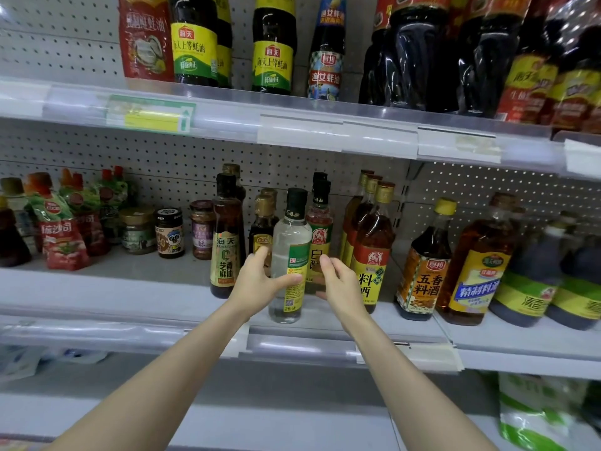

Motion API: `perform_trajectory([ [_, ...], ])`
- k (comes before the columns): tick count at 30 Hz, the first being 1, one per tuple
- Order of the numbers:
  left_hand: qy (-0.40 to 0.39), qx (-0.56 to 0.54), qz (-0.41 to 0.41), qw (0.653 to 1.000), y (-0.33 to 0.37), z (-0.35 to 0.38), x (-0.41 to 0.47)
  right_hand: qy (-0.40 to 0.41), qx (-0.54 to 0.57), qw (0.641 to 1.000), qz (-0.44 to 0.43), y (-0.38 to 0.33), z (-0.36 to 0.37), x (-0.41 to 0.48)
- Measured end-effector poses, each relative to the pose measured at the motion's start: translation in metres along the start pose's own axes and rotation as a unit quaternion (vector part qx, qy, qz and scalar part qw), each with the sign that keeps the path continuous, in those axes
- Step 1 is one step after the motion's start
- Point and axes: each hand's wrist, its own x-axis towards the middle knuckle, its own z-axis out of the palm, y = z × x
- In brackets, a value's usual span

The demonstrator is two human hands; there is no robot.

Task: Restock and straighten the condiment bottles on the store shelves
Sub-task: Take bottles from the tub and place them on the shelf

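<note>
Clear bottle (290,242), round, smooth, dark cap, left hand (257,281) gripping it

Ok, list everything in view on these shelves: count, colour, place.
clear bottle: one, green label, middle shelf front
brown bottle: one, yellow label, left of it
jars: three, mixed colours, middle shelf left
pouches: several, red, middle shelf far left
amber bottles: three, yellow caps, right of the hands
dark bottle: one, yellow cap, further right
big amber bottle: one, blue-yellow label, beside it
tall bottles: several, dark, top shelf
jugs: two, black, top shelf right
bag: one, green and white, bottom right
left hand: grips the clear bottle
right hand: beside that bottle, grip unclear
</note>
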Motion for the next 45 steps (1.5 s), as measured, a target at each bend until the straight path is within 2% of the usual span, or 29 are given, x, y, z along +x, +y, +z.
perform_trajectory([
  [5,-0.037,-0.022,-0.01,0.999,-0.002,0.008,0.001,-0.055,0.053,0.996,0.046,-0.009,-0.004,-0.006],
  [11,-0.05,-0.07,-0.046,0.995,0.003,0.021,-0.005,-0.055,0.094,0.992,0.066,-0.009,-0.013,-0.011],
  [14,-0.047,-0.061,-0.047,0.996,0.008,0.025,-0.004,-0.039,0.085,0.994,0.059,-0.008,-0.013,-0.013],
  [18,-0.034,0.009,-0.039,0.999,0.009,0.027,0.0,-0.026,0.061,0.996,0.053,-0.007,-0.018,-0.018],
  [25,-0.06,-0.08,-0.047,0.994,0.018,0.027,-0.005,-0.039,0.061,0.995,0.068,-0.011,-0.021,-0.016],
  [30,-0.09,-0.093,-0.054,0.99,0.016,0.029,-0.007,-0.018,0.086,0.993,0.077,-0.016,-0.02,-0.021],
  [35,-0.117,-0.107,-0.064,0.985,0.019,0.032,-0.01,-0.037,0.099,0.991,0.081,-0.017,-0.027,-0.031],
  [45,-0.1,-0.181,-0.068,0.976,0.014,0.031,-0.027,-0.068,0.117,0.986,0.098,-0.015,-0.025,-0.045],
])
